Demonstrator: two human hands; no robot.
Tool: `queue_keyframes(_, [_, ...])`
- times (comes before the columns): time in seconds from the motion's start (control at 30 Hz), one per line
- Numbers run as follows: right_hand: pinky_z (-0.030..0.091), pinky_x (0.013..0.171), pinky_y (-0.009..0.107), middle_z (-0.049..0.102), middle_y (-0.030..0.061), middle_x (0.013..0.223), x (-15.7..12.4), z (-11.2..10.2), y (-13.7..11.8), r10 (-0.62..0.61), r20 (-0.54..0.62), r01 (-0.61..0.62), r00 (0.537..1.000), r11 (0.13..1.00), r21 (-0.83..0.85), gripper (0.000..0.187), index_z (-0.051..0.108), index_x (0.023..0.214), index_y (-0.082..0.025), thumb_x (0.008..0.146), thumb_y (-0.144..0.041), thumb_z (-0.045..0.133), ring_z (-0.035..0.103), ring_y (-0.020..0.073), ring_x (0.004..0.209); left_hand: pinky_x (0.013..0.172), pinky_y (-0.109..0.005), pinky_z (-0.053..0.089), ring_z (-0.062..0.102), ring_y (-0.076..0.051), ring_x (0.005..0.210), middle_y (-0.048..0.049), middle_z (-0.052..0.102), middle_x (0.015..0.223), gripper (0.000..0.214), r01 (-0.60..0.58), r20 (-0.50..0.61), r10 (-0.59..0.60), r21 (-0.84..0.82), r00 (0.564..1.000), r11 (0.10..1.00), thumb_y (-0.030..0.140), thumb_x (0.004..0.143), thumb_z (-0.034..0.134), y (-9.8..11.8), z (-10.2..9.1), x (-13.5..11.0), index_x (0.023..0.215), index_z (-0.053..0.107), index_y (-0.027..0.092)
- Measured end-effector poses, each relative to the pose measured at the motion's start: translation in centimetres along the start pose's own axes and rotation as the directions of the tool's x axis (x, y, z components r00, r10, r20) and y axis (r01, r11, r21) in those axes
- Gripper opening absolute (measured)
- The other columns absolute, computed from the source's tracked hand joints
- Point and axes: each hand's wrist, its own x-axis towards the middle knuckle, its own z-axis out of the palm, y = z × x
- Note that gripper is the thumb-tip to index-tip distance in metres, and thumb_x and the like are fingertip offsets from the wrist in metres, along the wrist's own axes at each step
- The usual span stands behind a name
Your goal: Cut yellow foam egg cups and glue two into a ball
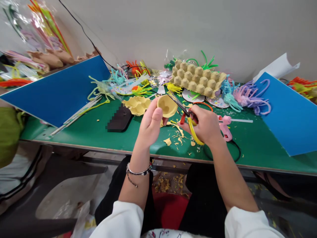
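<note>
My left hand (151, 123) is closed around a yellow egg-carton cup (167, 106), its hollow side turned up toward me. In my right hand (206, 124) is a pair of scissors (194, 130) with yellow and red handles. The blades reach to the cup's right rim; whether they bite into it I cannot tell. Below the hands, yellow paper scraps (167, 141) are scattered over the green table (138, 140). A larger yellow egg-carton piece (137, 105) lies just left of my left hand.
A whole egg tray (198, 78) rests on pipe cleaners at the back. A pink glue gun (225, 127) with a cord lies right of my right hand. A black phone-like slab (120, 119) is at left. Blue boards (71, 89) stand slanted on both sides.
</note>
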Motion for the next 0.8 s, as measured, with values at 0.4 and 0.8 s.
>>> queue_keyframes(0.4, [0.018,0.049,0.026,0.039,-0.0020,0.048,0.0,-0.2,-0.5,-0.058,-0.085,0.057,0.995,0.998,-0.013,0.058,0.030,0.056,-0.022,0.078,-0.075,0.038,0.030,0.0099,0.047,0.052,-0.026,0.039,0.046,-0.011,0.053,0.0020,0.048,0.062,0.047,0.053,-0.009,-0.053,0.056,0.999,0.997,0.062,0.091,0.041,0.1,-0.6,-0.3,0.096,0.063,0.020])
queue_keyframes(0.8, [0.021,0.051,0.026,0.044,-0.0022,0.055,-0.2,-0.7,-0.6,-0.060,0.000,0.059,0.998,0.998,0.029,0.059,0.041,0.062,-0.022,0.073,-0.079,0.043,0.034,0.0106,0.052,0.049,-0.026,0.040,0.056,-0.014,0.062,-0.0030,0.055,0.074,0.053,0.072,-0.060,-0.072,0.003,0.996,0.997,0.066,0.090,0.037,-1.0,-1.3,-0.4,0.091,0.061,0.019])
